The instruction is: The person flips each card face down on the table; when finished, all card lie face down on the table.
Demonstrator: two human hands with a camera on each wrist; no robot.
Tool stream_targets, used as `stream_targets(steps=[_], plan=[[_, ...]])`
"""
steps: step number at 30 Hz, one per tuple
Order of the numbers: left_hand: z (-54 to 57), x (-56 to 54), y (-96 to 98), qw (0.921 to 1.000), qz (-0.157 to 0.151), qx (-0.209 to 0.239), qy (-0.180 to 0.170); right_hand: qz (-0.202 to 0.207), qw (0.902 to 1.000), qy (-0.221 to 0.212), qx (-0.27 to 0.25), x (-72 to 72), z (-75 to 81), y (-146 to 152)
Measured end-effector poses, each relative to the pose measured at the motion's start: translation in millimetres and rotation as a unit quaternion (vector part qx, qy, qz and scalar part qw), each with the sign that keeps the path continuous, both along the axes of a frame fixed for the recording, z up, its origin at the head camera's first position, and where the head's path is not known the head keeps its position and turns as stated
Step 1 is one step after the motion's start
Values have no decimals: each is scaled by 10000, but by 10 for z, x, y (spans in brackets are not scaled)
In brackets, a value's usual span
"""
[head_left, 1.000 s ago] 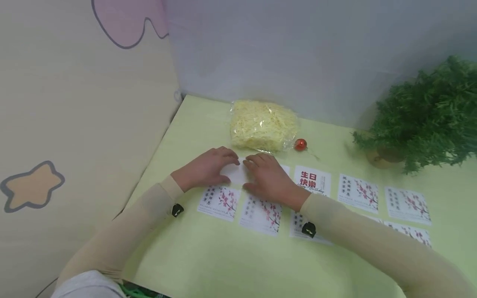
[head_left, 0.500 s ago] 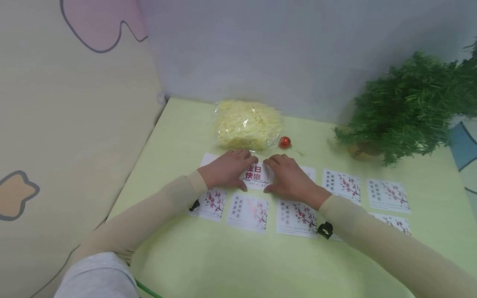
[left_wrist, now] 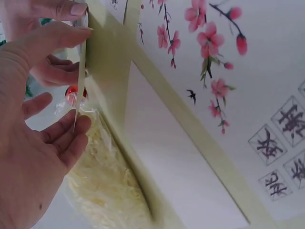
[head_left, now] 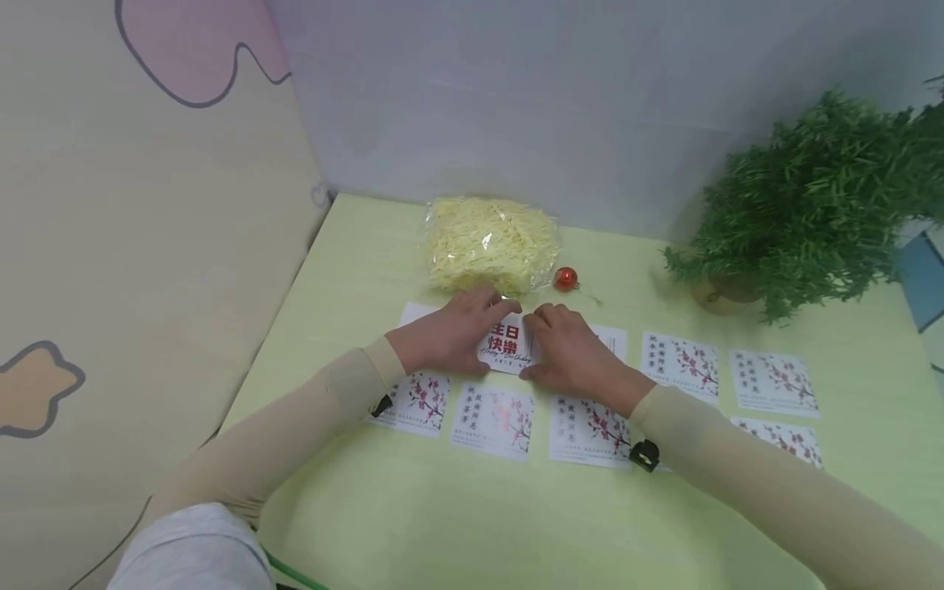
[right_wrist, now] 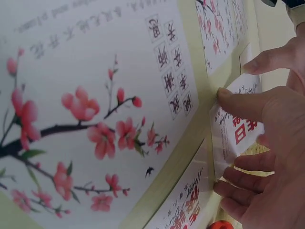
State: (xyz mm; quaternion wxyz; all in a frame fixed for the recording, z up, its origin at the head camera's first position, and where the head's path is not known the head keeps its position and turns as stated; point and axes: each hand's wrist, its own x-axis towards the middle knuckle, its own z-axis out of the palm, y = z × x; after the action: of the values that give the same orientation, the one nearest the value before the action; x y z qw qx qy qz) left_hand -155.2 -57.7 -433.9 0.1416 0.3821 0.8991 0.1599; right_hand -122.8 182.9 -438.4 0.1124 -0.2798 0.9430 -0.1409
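Observation:
Between my two hands is a white birthday card (head_left: 505, 344) with red characters and black script. My left hand (head_left: 453, 332) pinches its left side between thumb and fingers. In the left wrist view the card (left_wrist: 82, 71) shows nearly edge-on, raised off the table. From the other side my right hand (head_left: 578, 356) grips it, thumb on the printed face, as the right wrist view shows. Left of it lies a blank white card (head_left: 415, 311), partly covered by my left hand. Another birthday card (head_left: 614, 340) lies beyond my right hand, partly hidden.
Several blossom cards (head_left: 492, 419) lie in rows on the pale yellow-green table (head_left: 472, 516). Behind the hands sits a clear bag of yellow shreds (head_left: 490, 246), with a red bauble (head_left: 565, 279) beside it. A green plant (head_left: 804, 205) stands at the back right.
Both hands have moved right relative to the table. A blank white surface showed between them one second ago; the red-printed card shows there now. The camera view has shifted too.

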Motion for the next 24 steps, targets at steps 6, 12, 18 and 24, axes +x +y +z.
stream_targets(steps=[6,12,18,24], plan=[[120,67,-22,9993,-250,183,218,58,9999,27,-80,24,16,-87],[109,75,-53,9895,-140,1366,-454,-233,9982,-309,-463,59,72,-91],[-37,68,-53,9712,-229,2209,-863,-630,9852,-930,-1293,99,124,-86],[-144,65,-2,9722,-230,2219,-706,-833,9676,-1301,-1998,93,90,-88]])
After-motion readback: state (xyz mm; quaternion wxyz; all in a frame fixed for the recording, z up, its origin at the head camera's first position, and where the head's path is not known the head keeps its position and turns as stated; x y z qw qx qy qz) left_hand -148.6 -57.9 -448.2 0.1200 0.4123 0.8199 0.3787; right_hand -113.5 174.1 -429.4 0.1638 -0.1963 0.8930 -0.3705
